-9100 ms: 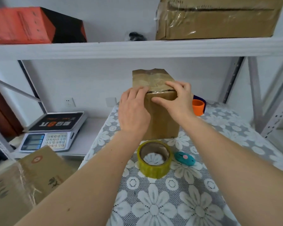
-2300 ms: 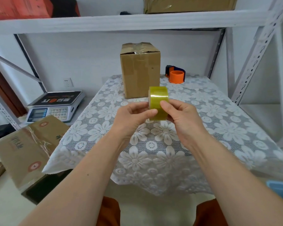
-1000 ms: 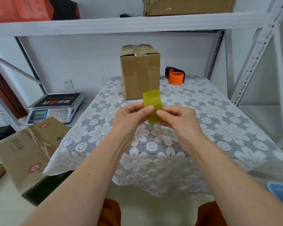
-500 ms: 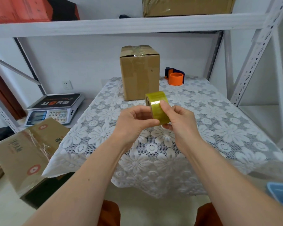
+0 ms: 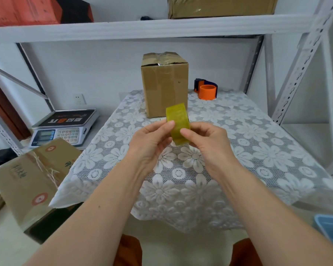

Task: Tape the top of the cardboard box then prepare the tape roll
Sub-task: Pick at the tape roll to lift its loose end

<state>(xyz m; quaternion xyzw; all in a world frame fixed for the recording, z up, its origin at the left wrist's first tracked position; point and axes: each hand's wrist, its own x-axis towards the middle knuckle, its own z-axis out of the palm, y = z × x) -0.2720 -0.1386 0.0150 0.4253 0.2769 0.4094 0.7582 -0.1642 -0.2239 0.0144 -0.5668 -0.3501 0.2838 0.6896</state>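
Note:
A brown cardboard box (image 5: 164, 85) stands upright at the back of the table, its top flaps covered with shiny clear tape. In front of it I hold a yellowish tape roll (image 5: 178, 122) on edge above the table. My left hand (image 5: 150, 140) pinches the roll's left side with thumb and fingers. My right hand (image 5: 208, 140) grips it from the right, thumb on its outer face. The roll's core is hidden by my fingers.
A white lace cloth covers the table (image 5: 238, 150). An orange and blue tape dispenser (image 5: 206, 91) sits at the back right. A weighing scale (image 5: 65, 125) and another carton (image 5: 27, 177) are to the left. A shelf (image 5: 161, 25) runs overhead. A blue bin (image 5: 331, 231) is at lower right.
Earlier both hands pressed on the box top with the roll lying on the table. Since then the roll is in both hands, and it has been turned slightly between the fingers.

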